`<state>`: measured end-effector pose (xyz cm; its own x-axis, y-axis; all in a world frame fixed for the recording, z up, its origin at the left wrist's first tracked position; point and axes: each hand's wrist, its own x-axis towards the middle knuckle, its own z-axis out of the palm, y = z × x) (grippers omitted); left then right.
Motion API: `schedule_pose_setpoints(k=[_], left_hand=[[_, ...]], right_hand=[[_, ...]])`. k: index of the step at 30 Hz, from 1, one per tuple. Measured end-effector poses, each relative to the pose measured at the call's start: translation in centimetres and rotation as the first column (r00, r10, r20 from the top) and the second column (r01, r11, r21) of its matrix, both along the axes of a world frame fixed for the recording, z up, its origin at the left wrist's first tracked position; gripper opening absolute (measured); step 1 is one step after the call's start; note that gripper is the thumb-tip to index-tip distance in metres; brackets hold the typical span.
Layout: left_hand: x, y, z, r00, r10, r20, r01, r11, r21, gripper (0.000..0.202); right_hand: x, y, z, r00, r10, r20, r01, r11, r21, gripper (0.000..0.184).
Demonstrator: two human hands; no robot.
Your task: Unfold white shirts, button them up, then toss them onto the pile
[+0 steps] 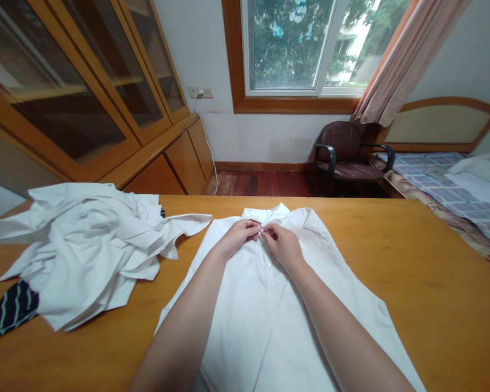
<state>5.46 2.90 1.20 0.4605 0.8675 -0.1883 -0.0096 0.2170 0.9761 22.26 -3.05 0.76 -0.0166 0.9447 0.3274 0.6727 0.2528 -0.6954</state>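
Left hand [240, 235]: fingers curled, pinching the shirt [239, 310] just below its collar [255, 214] | Right hand [285, 245]: thumb and finger closed on the same spot, the 2 hands almost touching | Shirt: white, spread flat on the table [428, 283], 1 button [268, 264] showing below the hands | Left of it: white cloth heap [85, 245], striped cloth [12, 308] poking out

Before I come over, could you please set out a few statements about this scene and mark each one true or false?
1. The left hand and right hand are at the front of the white shirt. True.
2. The shirt hangs on a hook. False: it lies on the wooden table.
3. A crumpled white pile lies left of the shirt. True.
4. The office chair has no armrests. False: the chair has black ones.
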Motion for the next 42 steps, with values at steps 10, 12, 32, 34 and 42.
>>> schedule_pose_setpoints(k=[10, 12, 32, 34, 42], left_hand=[[-0.2, -0.16, 0.1, 1.0, -0.008, 0.021, 0.008, 1.0, -0.01, 0.03], [-0.25, -0.16, 0.06, 1.0, 0.003, 0.018, -0.003, 1.0, 0.01, 0.029], [-0.34, -0.31, 0.37, 0.997, 0.005, -0.073, 0.006, 0.989, 0.145, 0.032], [-0.38, -0.27, 0.18, 0.998, 0.003, -0.069, 0.007, 0.99, 0.14, 0.033], [-0.22, -0.38, 0.26, 0.999, 0.022, -0.048, -0.013, 0.986, 0.169, 0.029]], right_hand=[[-0.32, 0.06, -0.18, 0.96, 0.0, -0.28, -0.03, 0.994, -0.104, 0.015], [-0.38, 0.14, -0.24, 0.932, -0.009, -0.362, -0.045, 0.989, -0.142, 0.015], [-0.09, 0.38, -0.4, 0.906, -0.028, -0.422, -0.066, 0.976, -0.206, 0.019], [-0.08, 0.34, -0.3, 0.921, -0.015, -0.388, -0.067, 0.978, -0.197, 0.018], [-0.27, 0.34, -0.19, 0.941, -0.057, -0.332, -0.017, 0.976, -0.218, 0.017]])
